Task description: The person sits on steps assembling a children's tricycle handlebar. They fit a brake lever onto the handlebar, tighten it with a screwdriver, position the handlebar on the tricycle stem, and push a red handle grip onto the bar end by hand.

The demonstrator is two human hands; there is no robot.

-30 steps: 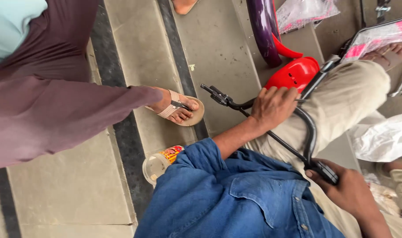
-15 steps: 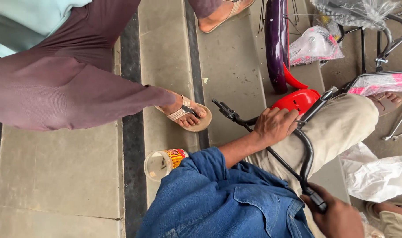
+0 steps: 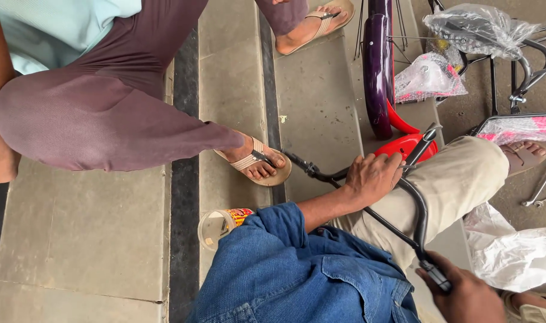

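We have a black bicycle handlebar [image 3: 418,206] in both hands, a bent metal tube that looks stiff and fairly light, with nothing soft or fragile about it. The bare painted metal could be slick, so the rubbery grip ends and the middle near the stem seem the surest places to take hold.

Our left hand [image 3: 374,176] lies closed over the middle of the bar, just beside the red bicycle frame [image 3: 407,146], fingers wrapped over the tube. Our right hand [image 3: 467,296] is clenched around the near end of the bar at the bottom edge of the view, holding the black grip. The bar runs across our lap, over the beige trouser leg [image 3: 458,185], and its far end with a brake lever [image 3: 303,166] points toward the sandalled foot [image 3: 258,164] of another person squatting on the stone steps [image 3: 93,239].

A plastic cup [image 3: 222,224] lies tipped beside our blue denim sleeve [image 3: 273,233]. A purple mudguard [image 3: 377,66] and plastic-wrapped parts [image 3: 482,27] stand well apart beyond.
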